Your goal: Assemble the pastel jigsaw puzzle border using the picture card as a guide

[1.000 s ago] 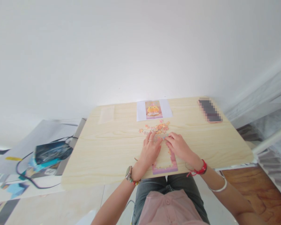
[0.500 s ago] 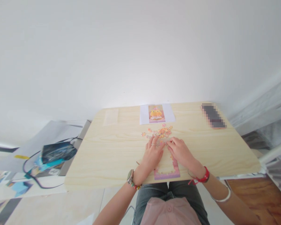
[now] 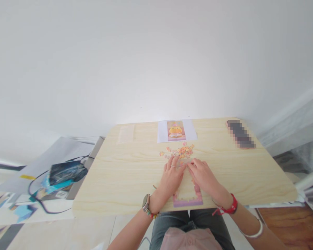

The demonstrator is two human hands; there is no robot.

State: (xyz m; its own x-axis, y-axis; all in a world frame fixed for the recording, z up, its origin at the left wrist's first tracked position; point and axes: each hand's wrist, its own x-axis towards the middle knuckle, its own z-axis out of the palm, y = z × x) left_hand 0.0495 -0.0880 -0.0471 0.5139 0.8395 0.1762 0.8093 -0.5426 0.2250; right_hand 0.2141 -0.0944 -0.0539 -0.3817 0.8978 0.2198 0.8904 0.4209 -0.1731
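We see both hands, left (image 3: 172, 177) and right (image 3: 203, 175), flat on the puzzle frame (image 3: 187, 198), grip spread; loose pieces (image 3: 181, 151), reference picture (image 3: 176, 130) and phone (image 3: 240, 133) beyond.

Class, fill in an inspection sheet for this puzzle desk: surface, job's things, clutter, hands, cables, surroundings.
Surface: pale wooden table.
Job's things: part-built puzzle frame at the near edge; loose pieces beyond the hands; reference picture at the far edge.
Clutter: phone far right; clear bag far left.
Hands: left hand and right hand rest on the frame's top; any grip cannot be told.
Cables: black cable on the floor, left.
Surroundings: white wall; dark bag on the floor.
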